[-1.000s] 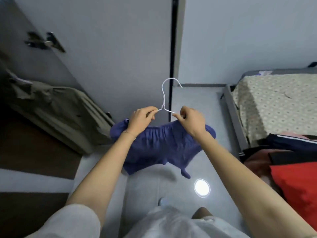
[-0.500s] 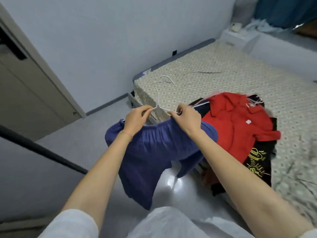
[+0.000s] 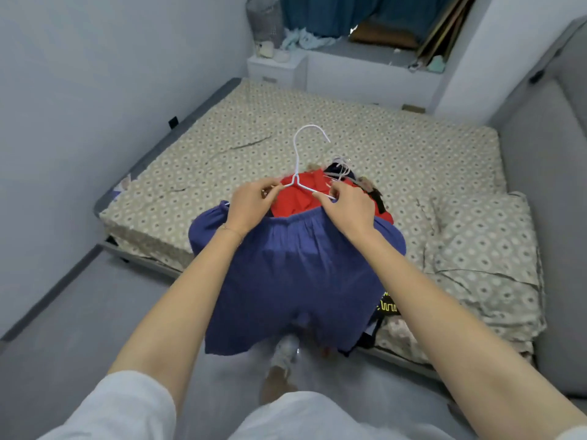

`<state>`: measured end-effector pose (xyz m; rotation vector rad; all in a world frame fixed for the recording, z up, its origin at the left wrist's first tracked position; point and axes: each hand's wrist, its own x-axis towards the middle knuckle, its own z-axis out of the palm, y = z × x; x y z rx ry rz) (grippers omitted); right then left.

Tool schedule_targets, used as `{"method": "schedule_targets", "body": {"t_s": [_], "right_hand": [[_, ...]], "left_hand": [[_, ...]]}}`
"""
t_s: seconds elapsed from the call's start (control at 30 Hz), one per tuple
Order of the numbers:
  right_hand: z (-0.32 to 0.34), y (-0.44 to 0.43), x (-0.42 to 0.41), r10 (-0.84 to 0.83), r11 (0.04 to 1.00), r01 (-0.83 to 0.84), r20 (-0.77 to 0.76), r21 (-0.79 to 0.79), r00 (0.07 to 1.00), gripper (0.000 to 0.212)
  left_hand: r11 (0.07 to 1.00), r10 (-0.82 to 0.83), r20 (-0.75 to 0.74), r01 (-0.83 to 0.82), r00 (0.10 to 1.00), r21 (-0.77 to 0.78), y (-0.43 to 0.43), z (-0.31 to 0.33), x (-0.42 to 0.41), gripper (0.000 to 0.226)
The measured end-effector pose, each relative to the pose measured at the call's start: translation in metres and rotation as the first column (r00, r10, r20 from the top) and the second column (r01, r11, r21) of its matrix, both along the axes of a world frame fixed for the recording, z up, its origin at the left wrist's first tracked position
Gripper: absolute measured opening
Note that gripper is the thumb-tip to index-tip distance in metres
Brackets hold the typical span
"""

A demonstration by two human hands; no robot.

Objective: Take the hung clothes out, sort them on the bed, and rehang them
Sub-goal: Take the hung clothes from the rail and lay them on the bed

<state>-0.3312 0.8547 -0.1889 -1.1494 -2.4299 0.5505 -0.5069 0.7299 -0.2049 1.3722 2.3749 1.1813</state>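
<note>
The step in hand looks like laying the blue garment (image 3: 295, 274), on its white hanger (image 3: 296, 177), onto the bed (image 3: 254, 128) with the clothes heaped there. To do it well, I judge the person should carry it forward past the near edge of the bed, lower the hem first so the cloth spreads flat rather than bunching, and set it beside or squarely on the pile, according to the sorting. The hook should point away from the other hangers (image 3: 340, 168) at the far side of the pile, since thin wire hooks tangle easily. The wire should be let go only once the cloth's weight rests on the mattress. The left hand (image 3: 251, 206) pinches the hanger's left arm just below the neck, fingers and thumb curled on the wire; the right hand (image 3: 347, 209) pinches the right arm in the same way. The hook stands up and away from both hands, over the middle of the bed. The garment hangs beneath the palms and wrists, its gathered waistband just under the hands, its hem falling in front of the bed's near edge, off the mattress. Between the two hands, beyond the fingers, a red garment (image 3: 295, 200) of the pile shows, and a black one with yellow print (image 3: 389, 308) peeps out at the blue cloth's right side, by the near edge.
</note>
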Motion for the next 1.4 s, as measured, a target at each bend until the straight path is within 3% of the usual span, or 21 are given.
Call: {"method": "schedule_targets", "body": {"t_s": [0.4, 0.63, 1.1, 1.4], "right_hand": [[-0.012, 0.176, -0.081, -0.246, 0.966, 0.247, 0.022, -0.081, 0.969, 0.044], [-0.068, 0.253, -0.111, -0.336, 0.929, 0.342, 0.064, -0.141, 0.94, 0.045], [-0.213, 0.362, -0.139, -0.22, 0.882, 0.284, 0.204, -0.377, 0.954, 0.012], [-0.288, 0.382, -0.154, -0.162, 0.879, 0.281, 0.313, -0.385, 0.936, 0.019]], "left_hand": [[0.976, -0.217, 0.018, 0.217, 0.976, 0.001, 0.219, -0.016, -0.103, 0.016], [0.937, -0.322, 0.171, 0.339, 0.931, -0.082, 0.312, -0.069, -0.139, 0.019], [0.926, -0.201, 0.257, 0.269, 0.945, -0.266, 0.411, -0.222, -0.161, 0.012], [0.925, -0.119, 0.184, 0.177, 0.976, -0.336, 0.423, -0.292, -0.173, 0.021]]}}
